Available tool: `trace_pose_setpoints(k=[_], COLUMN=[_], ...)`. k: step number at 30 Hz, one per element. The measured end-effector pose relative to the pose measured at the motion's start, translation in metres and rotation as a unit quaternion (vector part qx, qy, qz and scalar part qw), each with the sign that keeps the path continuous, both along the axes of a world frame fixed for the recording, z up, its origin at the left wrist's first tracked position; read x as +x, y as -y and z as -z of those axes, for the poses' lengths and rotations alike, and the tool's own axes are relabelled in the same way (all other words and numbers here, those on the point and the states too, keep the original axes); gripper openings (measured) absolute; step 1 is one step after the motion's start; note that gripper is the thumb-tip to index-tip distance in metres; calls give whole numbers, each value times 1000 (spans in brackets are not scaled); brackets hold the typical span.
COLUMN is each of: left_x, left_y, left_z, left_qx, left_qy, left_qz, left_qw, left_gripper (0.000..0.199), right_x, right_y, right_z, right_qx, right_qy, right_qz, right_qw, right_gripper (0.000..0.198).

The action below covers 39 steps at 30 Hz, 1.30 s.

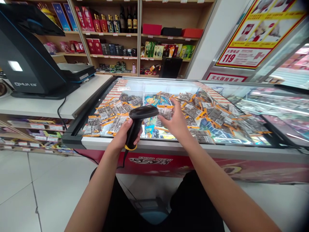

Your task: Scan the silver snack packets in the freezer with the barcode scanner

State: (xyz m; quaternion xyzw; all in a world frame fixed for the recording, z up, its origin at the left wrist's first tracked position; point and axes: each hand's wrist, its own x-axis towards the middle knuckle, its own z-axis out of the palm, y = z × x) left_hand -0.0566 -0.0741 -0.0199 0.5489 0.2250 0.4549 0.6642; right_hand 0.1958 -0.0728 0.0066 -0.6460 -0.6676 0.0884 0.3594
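Note:
My left hand point(124, 135) is wrapped round the handle of a black barcode scanner point(144, 111), whose head points to the right. A yellow ring circles the handle's foot and a cable hangs from it. My right hand point(175, 121) is just right of the scanner head, thumb and fingers apart. Between them shows a small packet with an orange edge point(166, 112); whether the fingertips touch it I cannot make out. Many similar clear-and-orange packets point(193, 110) with barcode labels lie over the glass top of a chest freezer point(96, 142).
A black weighing till point(36, 64) stands on the white counter point(72, 100) at left. Shelves with bottles point(129, 21) and boxes rise behind. A dark phone-like slab point(282, 129) lies on the freezer's right. Inside the freezer are blue packages point(154, 100).

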Motion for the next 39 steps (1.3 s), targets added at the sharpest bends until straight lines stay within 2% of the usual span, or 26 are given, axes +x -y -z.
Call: trace_pose_setpoints(k=[2, 4, 7, 9, 11, 17, 20, 22, 25, 27, 30, 34, 35, 39], left_x=[1, 1, 1, 0, 0, 2, 3, 2, 0, 0, 7, 36, 44, 63], left_y=[-1, -1, 0, 0, 0, 1, 1, 1, 1, 1, 1, 0, 0, 1], left_z=[-1, -2, -3, -2, -1, -4, -4, -3, -1, 0, -3, -9, -9, -5], left_qx=[-3, -5, -5, -4, 0, 4, 6, 7, 8, 9, 8, 0, -2, -9], left_qy=[5, 1, -10, -15, -18, -15, -12, -16, -26, -30, -20, 8, 15, 21], left_qz=[-13, -10, 4, 5, -1, -11, -11, -9, -6, -6, -8, -19, -24, -32], left_qw=[1000, 1000, 1000, 1000, 1000, 1000, 1000, 1000, 1000, 1000, 1000, 1000, 1000, 999], left_gripper=[78, 81, 81, 78, 77, 73, 71, 72, 76, 76, 74, 76, 76, 76], right_x=[-4, -8, -13, -14, -17, -41, -42, -28, 10, 36, 63, 71, 71, 74], right_y=[-2, 2, 19, 30, 36, 33, 28, 24, 14, 7, -1, -8, -9, -15], right_z=[3, 3, -3, -7, -6, 10, 11, 8, 1, -3, -5, -8, -9, -15], right_qx=[-30, -45, -67, -111, -140, -109, -90, -70, -52, -82, -130, -157, -164, -181], right_qy=[-3, 41, 140, 169, 171, 178, 179, 174, 198, 222, 237, 207, 198, 160], right_qz=[-9, -4, 14, -15, -56, -111, -154, -134, -1, 59, 42, 17, 24, 42], right_qw=[1000, 998, 988, 979, 974, 972, 968, 973, 979, 970, 962, 966, 966, 970], right_gripper=[98, 93, 63, 43, 36, 47, 51, 52, 55, 53, 44, 28, 28, 52])
